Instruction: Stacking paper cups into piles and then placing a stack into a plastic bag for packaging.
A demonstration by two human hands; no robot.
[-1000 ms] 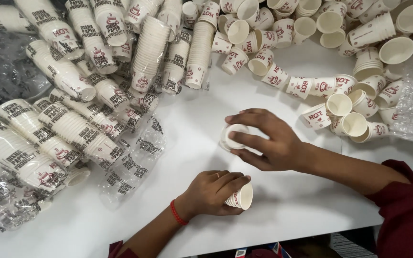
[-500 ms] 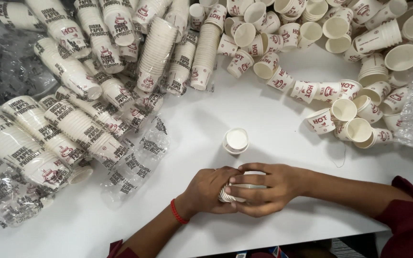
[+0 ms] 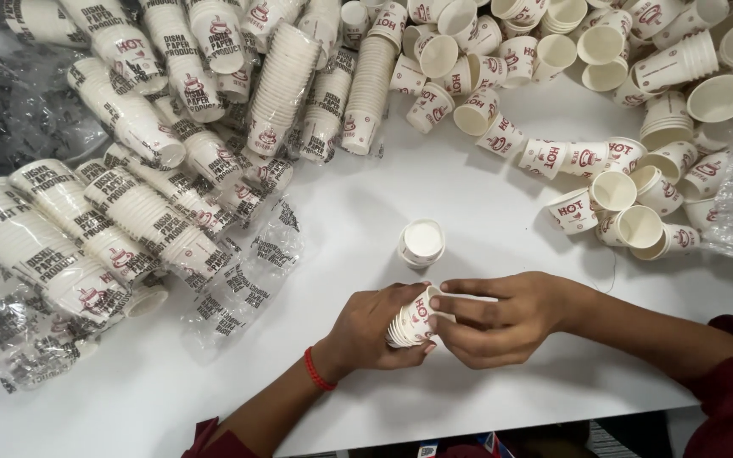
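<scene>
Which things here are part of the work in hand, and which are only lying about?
In hand:
left hand
right hand
small nested cup stack
upturned cup

Lying about:
wrapped cup sleeves
loose cups
empty plastic wrap
white table

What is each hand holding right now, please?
Left hand: closed on the cup stack.
Right hand: fingers gripping the same stack's open end.
</scene>
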